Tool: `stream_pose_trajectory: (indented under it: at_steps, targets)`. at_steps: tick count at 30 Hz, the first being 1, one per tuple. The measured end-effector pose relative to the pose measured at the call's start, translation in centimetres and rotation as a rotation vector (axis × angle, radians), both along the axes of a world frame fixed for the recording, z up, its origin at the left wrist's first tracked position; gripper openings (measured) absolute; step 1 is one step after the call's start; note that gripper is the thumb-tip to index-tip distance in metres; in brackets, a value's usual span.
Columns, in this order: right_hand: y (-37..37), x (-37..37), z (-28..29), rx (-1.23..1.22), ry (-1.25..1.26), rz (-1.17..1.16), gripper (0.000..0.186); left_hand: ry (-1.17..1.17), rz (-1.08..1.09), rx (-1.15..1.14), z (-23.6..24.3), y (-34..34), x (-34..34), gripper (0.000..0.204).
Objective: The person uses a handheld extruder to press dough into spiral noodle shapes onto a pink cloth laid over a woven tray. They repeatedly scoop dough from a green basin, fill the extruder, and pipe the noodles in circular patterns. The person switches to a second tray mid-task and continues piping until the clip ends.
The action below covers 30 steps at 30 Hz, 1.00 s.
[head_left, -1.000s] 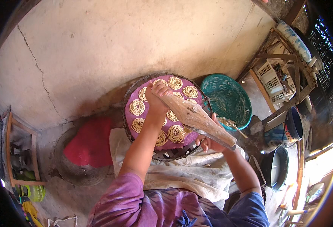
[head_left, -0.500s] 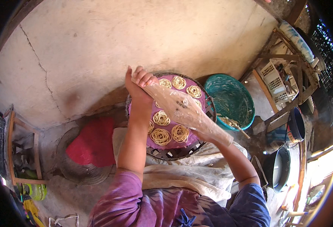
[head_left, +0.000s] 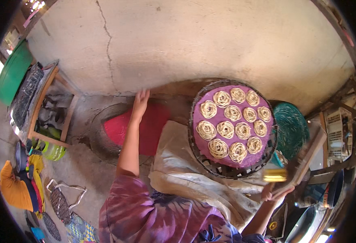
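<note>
My right hand (head_left: pixel 276 193) grips the end of a long wooden hand press (head_left: pixel 306 162) at the right. A shiny yellow cylinder (head_left: pixel 274 175) juts from its side, blurred by motion. Off to the left, my left hand (head_left: pixel 142 98) is stretched out empty, its fingers extended above the far side of a red cloth (head_left: pixel 153 121). Between the two arms stands a round woven tray (head_left: pixel 194 150) lined with purple cloth (head_left: pixel 204 91). Several coiled nests of pale dough strands (head_left: pixel 225 129) lie across it, spaced apart.
Behind the press stands a teal basin (head_left: pixel 290 125) smeared with dough. A pale cloth (head_left: pixel 174 162) drapes beside and below the tray. At the left are a wooden stand (head_left: pixel 60 109) and a green tub (head_left: pixel 14 75). A plain wall (head_left: pixel 210 40) rises behind; dark buckets (head_left: pixel 328 190) are at right.
My left hand has let go of the press and moved left, away from the tray. My right hand has carried the press right and nearer me, off the tray. The view has turned left.
</note>
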State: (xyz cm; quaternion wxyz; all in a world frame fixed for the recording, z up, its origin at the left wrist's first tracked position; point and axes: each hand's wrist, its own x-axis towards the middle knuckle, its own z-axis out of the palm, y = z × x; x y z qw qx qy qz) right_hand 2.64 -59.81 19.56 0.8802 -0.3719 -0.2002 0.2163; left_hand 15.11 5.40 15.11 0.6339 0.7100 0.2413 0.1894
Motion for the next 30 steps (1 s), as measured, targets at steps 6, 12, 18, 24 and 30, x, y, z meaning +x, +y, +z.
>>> stream_pose_trajectory:
  at_steps: [6, 12, 18, 24, 30]
  targets:
    - [-7.6, -1.8, -4.8, 0.198, -0.072, -0.119, 0.093, 0.886, 0.494, 0.304, -21.0, 9.4, -15.1, 0.088]
    - [-8.7, -1.4, -5.3, 0.19, -0.116, -0.2, 0.091, 0.978, 0.703, 0.188, -24.0, 9.7, -17.2, 0.081]
    - [-8.7, -2.4, -5.6, 0.196, -0.056, -0.309, 0.095, 0.578, 0.358, 0.328, -23.2, 12.3, -17.0, 0.043]
    - [-7.1, -2.8, -5.0, 0.189, 0.014, -0.423, 0.096, 0.034, 0.146, 0.549, 0.4, 10.5, -10.7, 0.015]
    - [-5.7, -2.8, -4.2, 0.214, 0.119, -0.516, 0.095, -0.203, -0.322, 1.118, 24.8, -7.6, -7.4, 0.062]
